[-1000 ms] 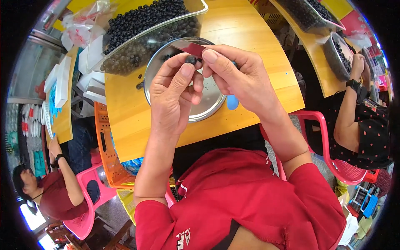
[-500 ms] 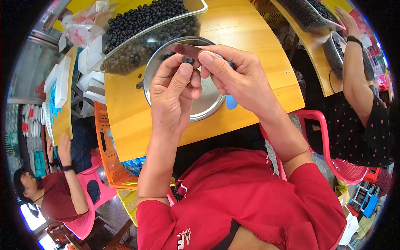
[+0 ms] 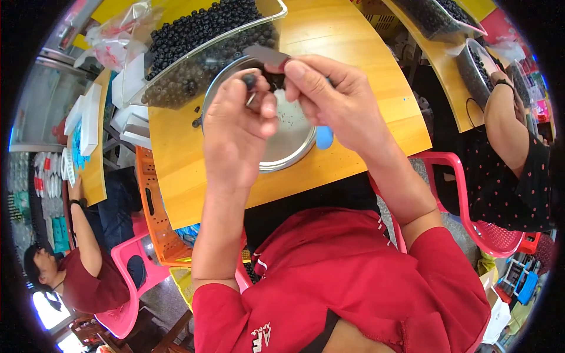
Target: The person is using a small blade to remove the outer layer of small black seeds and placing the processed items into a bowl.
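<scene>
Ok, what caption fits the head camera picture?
Left hand holding a blueberry, right hand gripping a knife, above a round metal bowl.

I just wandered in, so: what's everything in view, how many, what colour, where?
Bins: several, clear, upper left, upper right
Berries: many, blue-black, mostly in bins
Pan: one, silvery, centre
Tables: three, yellow wood, left, centre, right
Chairs: several, pink, left, right
Basket: one, orange, left of centre
Boxes: several, white, left
Packages: many, mixed, far left, details unclear
Co-workers: two, dark-red and black clothed, left, right
Knife: one, grey-bladed, upper centre
Wearer's shirt: one, red, bottom
Left hand: one, bare, with berry
Right hand: one, bare, with knife
</scene>
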{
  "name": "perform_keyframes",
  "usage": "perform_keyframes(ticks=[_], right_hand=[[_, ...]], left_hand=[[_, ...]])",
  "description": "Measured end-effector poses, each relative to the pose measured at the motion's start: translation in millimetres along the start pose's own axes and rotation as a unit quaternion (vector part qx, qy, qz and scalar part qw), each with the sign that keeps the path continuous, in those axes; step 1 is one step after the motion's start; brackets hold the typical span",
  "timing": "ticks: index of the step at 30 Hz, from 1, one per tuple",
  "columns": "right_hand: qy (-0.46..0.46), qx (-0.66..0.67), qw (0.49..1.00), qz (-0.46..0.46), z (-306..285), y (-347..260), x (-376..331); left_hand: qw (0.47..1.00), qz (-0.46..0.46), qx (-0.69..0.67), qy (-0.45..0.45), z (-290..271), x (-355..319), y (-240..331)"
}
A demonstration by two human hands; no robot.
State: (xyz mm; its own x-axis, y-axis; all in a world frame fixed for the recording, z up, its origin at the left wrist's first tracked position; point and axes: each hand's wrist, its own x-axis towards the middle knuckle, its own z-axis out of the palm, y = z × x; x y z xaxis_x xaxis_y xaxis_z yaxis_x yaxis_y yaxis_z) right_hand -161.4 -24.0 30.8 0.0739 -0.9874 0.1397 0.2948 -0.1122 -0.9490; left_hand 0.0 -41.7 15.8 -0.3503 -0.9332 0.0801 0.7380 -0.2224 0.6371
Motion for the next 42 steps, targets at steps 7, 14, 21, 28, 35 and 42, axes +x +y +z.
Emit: perform_keyframes(ticks=[7, 14, 21, 28, 35, 42], right_hand=[[0.036, 0.013, 0.998, -0.04, -24, -13, 8], [0.02, 0.007, 0.998, -0.055, -25, -14, 7], [0.021, -0.013, 0.998, -0.054, -25, -13, 5], [0.029, -0.01, 0.999, -0.03, -29, -9, 6], [0.044, -0.095, 0.994, -0.019, -20, -2, 9], [-0.011, -0.056, 0.998, 0.031, -12, -6, 6]], left_hand=[[0.994, -0.038, 0.081, 0.057, -27, 13, 39], [0.761, -0.083, 0.643, -0.025, -28, 43, 24], [0.49, -0.045, 0.858, -0.148, -29, 61, 5], [0.617, -0.05, 0.768, -0.164, -25, 54, 7], [0.834, 0.022, 0.54, -0.109, 2, 22, 11], [0.834, 0.091, 0.536, -0.092, 9, 11, 14]])
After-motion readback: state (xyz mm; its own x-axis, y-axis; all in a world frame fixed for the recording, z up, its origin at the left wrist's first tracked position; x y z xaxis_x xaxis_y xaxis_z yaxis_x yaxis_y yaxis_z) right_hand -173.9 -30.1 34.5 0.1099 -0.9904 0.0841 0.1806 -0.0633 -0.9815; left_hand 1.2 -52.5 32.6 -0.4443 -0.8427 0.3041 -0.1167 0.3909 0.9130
